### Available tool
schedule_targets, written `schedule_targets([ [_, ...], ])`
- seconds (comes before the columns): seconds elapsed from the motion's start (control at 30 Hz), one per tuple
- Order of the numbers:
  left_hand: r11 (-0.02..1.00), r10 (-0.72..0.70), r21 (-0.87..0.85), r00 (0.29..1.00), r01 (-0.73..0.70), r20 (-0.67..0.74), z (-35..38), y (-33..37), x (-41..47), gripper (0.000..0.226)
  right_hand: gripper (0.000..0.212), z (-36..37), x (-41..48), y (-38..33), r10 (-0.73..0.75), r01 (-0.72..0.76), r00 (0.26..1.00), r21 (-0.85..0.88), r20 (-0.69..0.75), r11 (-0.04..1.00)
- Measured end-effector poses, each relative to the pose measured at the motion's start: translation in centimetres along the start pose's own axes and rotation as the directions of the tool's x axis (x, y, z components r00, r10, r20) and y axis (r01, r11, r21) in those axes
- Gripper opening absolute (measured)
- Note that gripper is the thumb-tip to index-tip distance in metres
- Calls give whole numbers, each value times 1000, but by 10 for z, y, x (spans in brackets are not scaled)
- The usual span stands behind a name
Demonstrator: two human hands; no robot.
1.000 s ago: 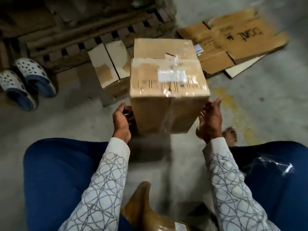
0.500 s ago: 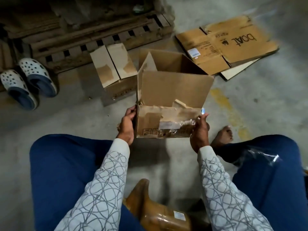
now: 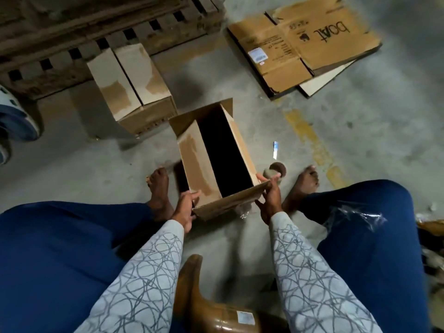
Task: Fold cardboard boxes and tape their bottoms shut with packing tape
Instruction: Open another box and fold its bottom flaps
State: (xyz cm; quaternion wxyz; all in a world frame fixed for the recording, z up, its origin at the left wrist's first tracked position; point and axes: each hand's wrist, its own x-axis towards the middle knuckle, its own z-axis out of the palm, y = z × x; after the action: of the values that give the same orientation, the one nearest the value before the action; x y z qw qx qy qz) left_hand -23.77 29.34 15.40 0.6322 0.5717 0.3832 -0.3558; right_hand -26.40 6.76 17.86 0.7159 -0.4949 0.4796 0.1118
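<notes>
Now, left hand (image 3: 186, 211), right hand (image 3: 270, 200) tight on open box (image 3: 204, 164); "boat" on flattened cardboard (image 3: 312, 42).

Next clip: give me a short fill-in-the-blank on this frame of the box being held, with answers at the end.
1. The box, gripped by the left hand and the right hand, is ____ at the top.
2. The flattened cardboard on the floor bears the printed word ____.
3. The tape roll lies on the floor near the person's ____ foot.
Missing words: open; boat; right.
</notes>
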Motion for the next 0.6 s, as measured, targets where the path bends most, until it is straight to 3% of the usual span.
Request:
schedule_targets([
  [0.13,990,99,105,995,-96,-20,3,10,11,54,76,-6,8,-15,13,-4,999,-235,35,972],
  [0.23,961,204,191,979,-202,9,15,21,9,57,73,2,9,-17,3,43,993,-397,114,917],
  [0.3,940,225,250,972,-233,64,23,19,9,54,74,6,8,-12,-36,135,983,-582,178,802],
  [0.37,896,219,362,966,-256,140,25,11,10,63,91,9,7,-4,-14,195,971,-757,239,623],
  [0.43,773,182,570,958,-278,221,23,3,8,95,102,14,4,-4,67,225,960,-891,272,393],
  [0.5,587,115,752,950,-301,290,20,-1,11,127,99,15,8,-9,149,302,925,-914,349,270],
  [0.6,293,88,890,937,-349,338,21,-1,18,117,107,12,21,-9,206,399,886,-910,415,115],
])
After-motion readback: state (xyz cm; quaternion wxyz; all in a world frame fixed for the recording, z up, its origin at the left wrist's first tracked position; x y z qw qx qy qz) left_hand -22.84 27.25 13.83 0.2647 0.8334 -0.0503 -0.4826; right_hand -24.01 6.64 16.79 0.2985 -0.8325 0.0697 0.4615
